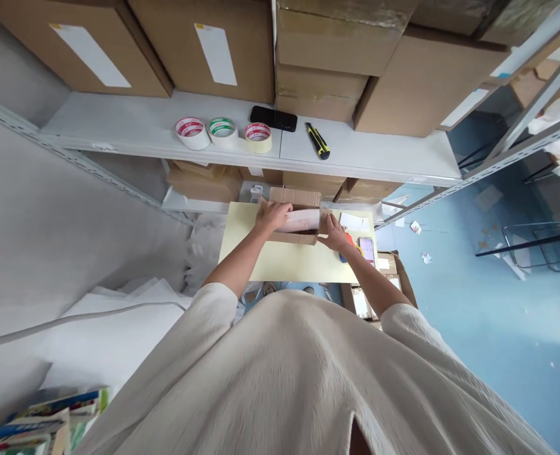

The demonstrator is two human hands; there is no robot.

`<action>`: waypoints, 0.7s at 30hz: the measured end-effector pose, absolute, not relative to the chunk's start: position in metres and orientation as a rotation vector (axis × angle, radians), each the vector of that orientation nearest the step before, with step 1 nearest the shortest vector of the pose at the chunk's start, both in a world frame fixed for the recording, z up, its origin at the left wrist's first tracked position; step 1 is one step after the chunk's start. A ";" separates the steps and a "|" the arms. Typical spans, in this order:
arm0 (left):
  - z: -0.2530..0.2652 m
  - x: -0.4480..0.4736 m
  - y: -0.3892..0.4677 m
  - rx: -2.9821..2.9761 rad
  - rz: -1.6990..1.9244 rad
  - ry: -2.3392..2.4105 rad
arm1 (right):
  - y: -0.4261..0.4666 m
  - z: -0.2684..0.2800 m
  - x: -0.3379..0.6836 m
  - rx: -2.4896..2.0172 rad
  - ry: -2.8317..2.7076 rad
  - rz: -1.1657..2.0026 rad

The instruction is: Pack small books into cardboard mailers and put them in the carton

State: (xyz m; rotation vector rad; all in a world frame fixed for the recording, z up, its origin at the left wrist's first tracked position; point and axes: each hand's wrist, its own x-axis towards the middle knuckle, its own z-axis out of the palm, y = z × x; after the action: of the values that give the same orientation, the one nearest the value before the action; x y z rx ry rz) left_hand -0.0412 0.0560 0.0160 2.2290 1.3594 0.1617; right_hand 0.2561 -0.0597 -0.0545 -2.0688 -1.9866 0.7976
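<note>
An open cardboard box (pixel 295 197) sits on the pale yellow table with its flaps raised. Inside it lies a long whitish package (pixel 303 220), seemingly wrapped in translucent material. My left hand (pixel 274 217) reaches over the box's left end, its fingers curled on the package's left end; the fingertips are partly hidden. At the opposite end, my right hand (pixel 334 234) grips the box's right side by the flap. Just beyond my right wrist are an orange-and-blue object (pixel 349 240), partly covered by the arm, and a phone (pixel 366 250) with a lit screen.
The yellow table (pixel 289 270) stands below a grey shelf (pixel 346 148). On that shelf are tape rolls (pixel 222 129), a black phone (pixel 273 118), a yellow-black utility knife (pixel 318 141) and large cartons (pixel 327 38). An open carton (pixel 403 284) stands right of the table; white sheets (pixel 133 328) lie left.
</note>
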 end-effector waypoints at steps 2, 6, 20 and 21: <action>0.013 -0.044 0.057 2.235 0.201 1.349 | -0.066 -0.056 0.262 -2.101 -1.935 0.787; 0.009 -0.060 0.051 2.158 0.502 1.466 | -0.072 -0.059 0.272 -2.050 -1.793 0.749; -0.038 -0.135 0.002 1.921 0.480 1.447 | -0.062 -0.037 0.261 -1.855 -1.416 0.777; -0.039 -0.136 -0.004 2.028 0.386 1.392 | -0.062 -0.034 0.256 -1.833 -1.447 0.783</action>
State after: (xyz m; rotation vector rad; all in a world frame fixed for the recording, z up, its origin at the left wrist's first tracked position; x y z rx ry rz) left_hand -0.1357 -0.0042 -0.0387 2.0280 1.3917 0.3865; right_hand 0.2557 -0.0617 -0.0335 -1.8334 -1.4474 0.7828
